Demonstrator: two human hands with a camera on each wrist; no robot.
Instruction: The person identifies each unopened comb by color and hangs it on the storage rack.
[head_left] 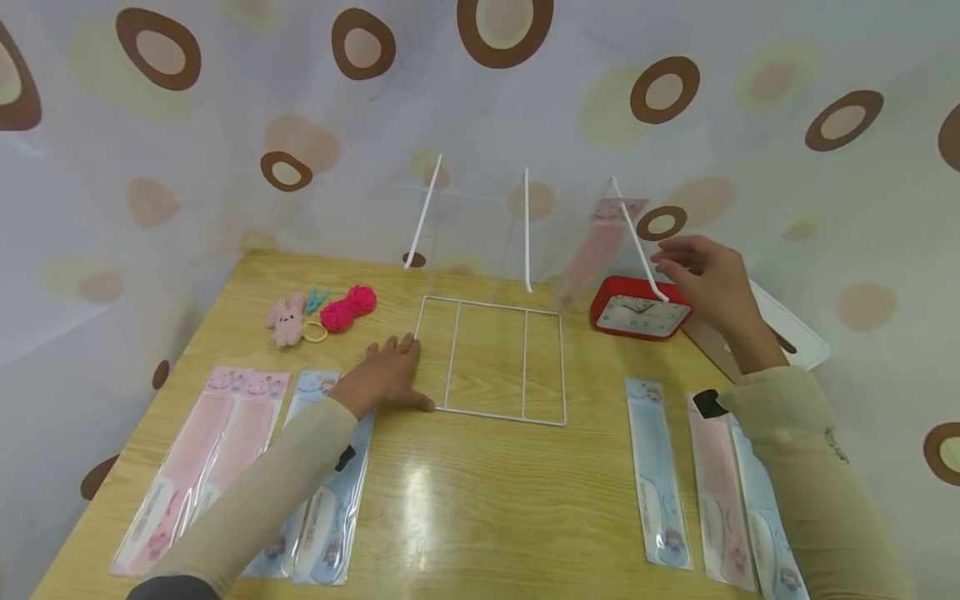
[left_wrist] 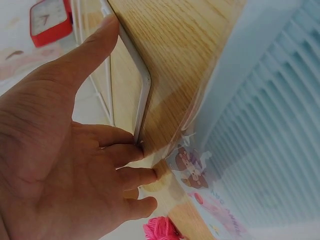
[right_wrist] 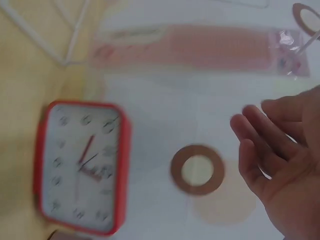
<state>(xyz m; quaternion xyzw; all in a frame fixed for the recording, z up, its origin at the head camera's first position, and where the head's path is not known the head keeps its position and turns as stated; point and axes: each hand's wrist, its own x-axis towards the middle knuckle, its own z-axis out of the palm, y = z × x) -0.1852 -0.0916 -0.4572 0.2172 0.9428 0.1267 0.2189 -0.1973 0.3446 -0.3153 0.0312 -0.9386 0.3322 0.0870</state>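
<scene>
A white wire display rack [head_left: 487, 415] stands on the table, with three prongs pointing forward. My left hand [head_left: 386, 375] rests at its front left corner, thumb on the front bar and fairly straight fingers along the side bar. From the right prong [head_left: 637, 242] hangs a pink clear-wrapped packet [head_left: 596, 250], blurred and tilted in the head view; its contents look ridged, like a comb. To the right of that prong my right hand [head_left: 708, 279] is raised, fingers loosely bent with nothing between them. The right wrist view shows this hand [right_wrist: 285, 155] apart from the packet [right_wrist: 215, 50].
A red clock [head_left: 641, 308] stands behind the rack's right side, beside a white tray-like object [head_left: 791, 329]. Pink packets [head_left: 202, 433] and blue packets [head_left: 330, 517] lie left; more [head_left: 656, 475] lie right. Pink yarn [head_left: 348, 308] and a plush toy [head_left: 287, 321] sit back left.
</scene>
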